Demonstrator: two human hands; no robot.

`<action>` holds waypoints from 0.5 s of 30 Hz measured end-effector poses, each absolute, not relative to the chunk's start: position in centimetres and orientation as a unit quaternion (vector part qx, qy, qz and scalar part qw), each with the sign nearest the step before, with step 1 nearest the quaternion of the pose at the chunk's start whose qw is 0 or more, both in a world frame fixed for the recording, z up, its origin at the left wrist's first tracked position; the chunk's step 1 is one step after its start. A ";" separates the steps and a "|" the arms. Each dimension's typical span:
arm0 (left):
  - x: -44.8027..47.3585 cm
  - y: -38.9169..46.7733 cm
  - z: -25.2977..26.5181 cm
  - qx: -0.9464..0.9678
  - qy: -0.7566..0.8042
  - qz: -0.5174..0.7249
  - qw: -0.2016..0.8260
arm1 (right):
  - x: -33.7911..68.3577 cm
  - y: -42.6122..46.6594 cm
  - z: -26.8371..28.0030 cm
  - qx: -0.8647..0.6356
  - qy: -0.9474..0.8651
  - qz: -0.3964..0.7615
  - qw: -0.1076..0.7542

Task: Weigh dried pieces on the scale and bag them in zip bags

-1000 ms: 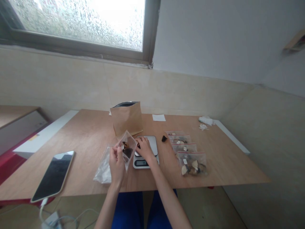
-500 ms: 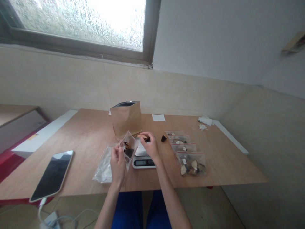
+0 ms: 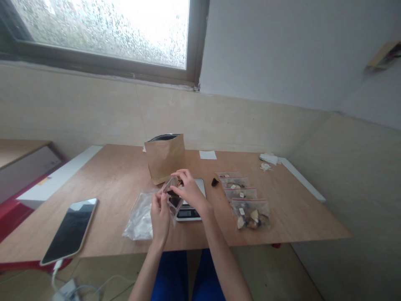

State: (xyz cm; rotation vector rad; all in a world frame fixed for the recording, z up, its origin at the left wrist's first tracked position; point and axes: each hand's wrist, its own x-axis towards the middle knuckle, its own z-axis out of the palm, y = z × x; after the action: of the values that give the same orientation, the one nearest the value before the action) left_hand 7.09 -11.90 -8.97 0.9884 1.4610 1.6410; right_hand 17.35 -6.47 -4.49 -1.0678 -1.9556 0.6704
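My left hand (image 3: 160, 215) is closed on the edge of a small clear zip bag (image 3: 176, 205), tilted up, with dark and brown dried pieces inside. At the bag's mouth, my right hand (image 3: 191, 193) pinches a brown-and-dark dried piece (image 3: 180, 182) between thumb and fingers; the fingers partly hide it. Beneath both hands stands a white kitchen scale (image 3: 200, 187), its plate partly covered and its display too dim to read. A single dark piece (image 3: 214, 182) lies on the table right of the scale.
Several filled zip bags (image 3: 252, 217) overlap in a column to the right. Flat clear bags (image 3: 138, 219) lie to the left, near a charging phone (image 3: 70, 230). Behind the scale stands an open kraft pouch (image 3: 166, 159). Farther back are a white paper (image 3: 207, 155) and crumpled tissue (image 3: 269, 158).
My right hand has moved left from over the scale plate to the bag's mouth, bringing the piece along. The scale plate shows no pieces on its visible part. My left hand has shifted slightly right.
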 end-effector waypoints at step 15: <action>7.3 -11.5 -9.8 0.342 0.530 0.678 0.379 | 19.8 -9.8 -4.2 -0.498 -0.681 0.283 0.457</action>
State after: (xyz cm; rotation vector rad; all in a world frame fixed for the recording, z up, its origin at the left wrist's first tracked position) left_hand 7.27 -11.48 -9.80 0.8731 1.3531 1.7309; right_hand 19.82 -9.82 -4.20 -1.2267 -1.6778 0.6970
